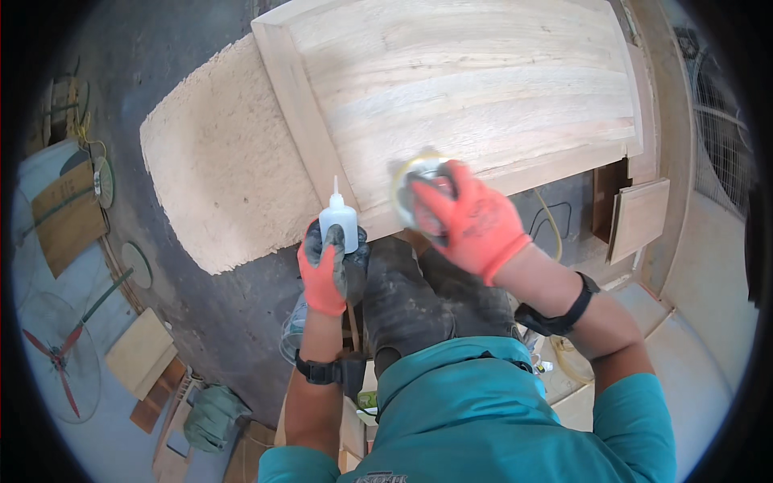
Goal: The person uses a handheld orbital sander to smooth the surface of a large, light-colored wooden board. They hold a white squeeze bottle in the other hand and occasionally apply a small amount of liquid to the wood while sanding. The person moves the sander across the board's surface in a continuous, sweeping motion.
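My left hand (329, 270), in a red and dark grey glove, is closed around a small white squeeze bottle (339, 223). The bottle stands upright in the grip, its thin nozzle pointing away from me. In a matching glove, my right hand (467, 217) grips a round, pale thing with a yellowish rim (405, 196). Motion blurs it, so I cannot tell its exact kind. It is over the near edge of a framed wooden panel (475, 88); whether it touches the wood I cannot tell. The bottle is close to the panel's near left corner.
Beneath the panel's left side lies a rough-edged, pale board (225, 153). A small wooden panel (638, 219) leans at the right. On the left are a fan (56, 354), a cardboard sheet (64, 217) and a green cloth bundle (213, 419). A yellow hose (551, 221) runs below the panel.
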Demonstrator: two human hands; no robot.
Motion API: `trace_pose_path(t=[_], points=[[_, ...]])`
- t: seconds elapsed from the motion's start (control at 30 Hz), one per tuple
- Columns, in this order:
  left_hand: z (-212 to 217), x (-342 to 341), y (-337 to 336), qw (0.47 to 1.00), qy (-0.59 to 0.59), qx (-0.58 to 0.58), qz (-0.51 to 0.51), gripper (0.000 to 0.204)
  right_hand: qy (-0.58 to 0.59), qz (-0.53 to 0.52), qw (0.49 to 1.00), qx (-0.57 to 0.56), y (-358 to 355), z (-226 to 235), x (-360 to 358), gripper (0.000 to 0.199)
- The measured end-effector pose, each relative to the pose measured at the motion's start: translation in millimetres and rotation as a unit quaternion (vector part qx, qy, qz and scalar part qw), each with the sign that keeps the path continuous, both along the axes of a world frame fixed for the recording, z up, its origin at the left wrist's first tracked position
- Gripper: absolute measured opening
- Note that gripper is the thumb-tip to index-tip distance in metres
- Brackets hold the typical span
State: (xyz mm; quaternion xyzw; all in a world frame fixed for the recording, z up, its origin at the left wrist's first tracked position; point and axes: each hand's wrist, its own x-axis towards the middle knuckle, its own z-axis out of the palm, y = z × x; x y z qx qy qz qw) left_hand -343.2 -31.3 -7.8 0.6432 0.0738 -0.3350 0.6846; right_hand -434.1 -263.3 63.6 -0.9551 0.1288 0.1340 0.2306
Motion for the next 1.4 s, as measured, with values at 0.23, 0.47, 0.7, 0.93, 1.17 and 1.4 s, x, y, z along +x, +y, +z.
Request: trace_pose_path(t=[0.23, 0.47, 0.7, 0.93, 1.17, 1.4], points=[[-9.1, 5.1, 28.5, 0.999, -0.031, 0.014, 0.041, 0.034, 0.002, -0.040, 0.999, 0.002, -9.9, -2.5, -6.4, 0.069], [-1.3, 14.8, 52.0, 0.995, -0.045, 0.031, 0.079, 0.034, -0.045, -0.195, 0.979, -0.045, -108.6, -14.7, -62.1, 0.083], [-12.2, 19.6, 61.3, 0.994, -0.022, -0.014, 0.103, 0.035, -0.071, -0.186, 0.980, -0.029, -101.6, -16.5, -56.6, 0.082], [-19.8, 22.4, 72.9, 0.992, -0.014, -0.065, 0.111, 0.033, -0.012, -0.077, 0.997, 0.021, -9.7, -6.2, -20.4, 0.080], [-4.0, 25.1, 78.2, 0.988, -0.019, -0.026, 0.150, 0.032, -0.013, 0.046, 0.997, 0.055, 68.3, -6.5, 14.4, 0.070], [-1.8, 31.5, 81.3, 0.991, -0.013, -0.007, 0.130, 0.031, -0.045, 0.210, 0.974, 0.076, 91.6, -11.1, 22.5, 0.063]])
